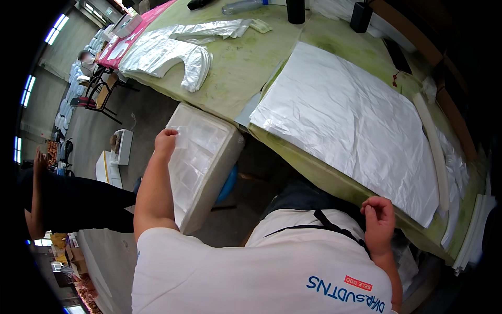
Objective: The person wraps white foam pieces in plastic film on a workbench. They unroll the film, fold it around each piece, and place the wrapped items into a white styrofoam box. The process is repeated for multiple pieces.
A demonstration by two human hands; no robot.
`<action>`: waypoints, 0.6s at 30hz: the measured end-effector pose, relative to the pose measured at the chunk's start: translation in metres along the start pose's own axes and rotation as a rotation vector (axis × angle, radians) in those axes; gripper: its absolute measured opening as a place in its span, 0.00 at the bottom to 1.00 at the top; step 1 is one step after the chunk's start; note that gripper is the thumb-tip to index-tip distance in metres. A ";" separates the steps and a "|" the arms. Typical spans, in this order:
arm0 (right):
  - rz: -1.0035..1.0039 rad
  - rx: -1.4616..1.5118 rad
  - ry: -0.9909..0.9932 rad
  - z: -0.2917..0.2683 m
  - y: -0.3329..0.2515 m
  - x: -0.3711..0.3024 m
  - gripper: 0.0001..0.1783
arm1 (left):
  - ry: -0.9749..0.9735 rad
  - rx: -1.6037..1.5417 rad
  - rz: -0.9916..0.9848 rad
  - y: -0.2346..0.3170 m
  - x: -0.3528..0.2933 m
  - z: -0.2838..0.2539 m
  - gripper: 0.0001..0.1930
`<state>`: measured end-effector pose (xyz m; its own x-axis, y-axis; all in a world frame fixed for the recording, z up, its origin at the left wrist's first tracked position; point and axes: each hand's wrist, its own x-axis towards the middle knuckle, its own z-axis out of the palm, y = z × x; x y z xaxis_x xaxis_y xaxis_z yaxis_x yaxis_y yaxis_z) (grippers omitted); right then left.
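My left hand [166,143] is closed in a pinch on a small clear plastic piece [181,137], over the near-left side of a white translucent bin [236,140]. Inside the bin lie several thin clear plastic pieces [197,142]. At the front edge of the table, my right hand [379,220] has its fingers curled in, and nothing shows between them. Beside it, a broad stack of white plastic sheets [345,131] covers much of the table's right part.
Cut white plastic pieces [157,49] lie on the greenish table [235,68] at the far left. A dark cup [296,11] and a clear bottle [243,6] stand and lie at the back. Left of me is a person in dark clothing [78,201]. A blue stool [228,184] shows beside the bin.
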<state>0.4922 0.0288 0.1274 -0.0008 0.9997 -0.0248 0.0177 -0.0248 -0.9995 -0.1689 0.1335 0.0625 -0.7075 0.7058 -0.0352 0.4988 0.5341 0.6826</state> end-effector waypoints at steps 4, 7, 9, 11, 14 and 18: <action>0.014 -0.013 -0.001 0.007 -0.005 0.002 0.08 | -0.060 0.045 0.074 0.000 0.026 0.028 0.11; 0.032 -0.035 0.006 0.007 -0.005 0.002 0.09 | -0.073 0.212 0.129 -0.008 0.035 0.054 0.13; 0.046 -0.041 0.013 0.008 -0.005 0.002 0.09 | -0.047 0.323 0.177 -0.014 0.034 0.067 0.15; 0.050 -0.039 0.009 0.008 -0.005 0.004 0.09 | 0.051 0.409 0.386 -0.019 0.022 0.079 0.16; 0.054 -0.041 -0.016 0.009 -0.007 0.004 0.09 | 0.023 0.326 0.264 -0.021 0.007 0.088 0.17; 0.027 -0.053 -0.025 0.009 -0.011 0.004 0.08 | 0.049 0.263 0.321 -0.028 0.003 0.088 0.16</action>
<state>0.4832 0.0333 0.1379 -0.0245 0.9983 -0.0525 0.0709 -0.0506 -0.9962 -0.1404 0.1615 -0.0209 -0.5152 0.8361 0.1884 0.8042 0.3956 0.4435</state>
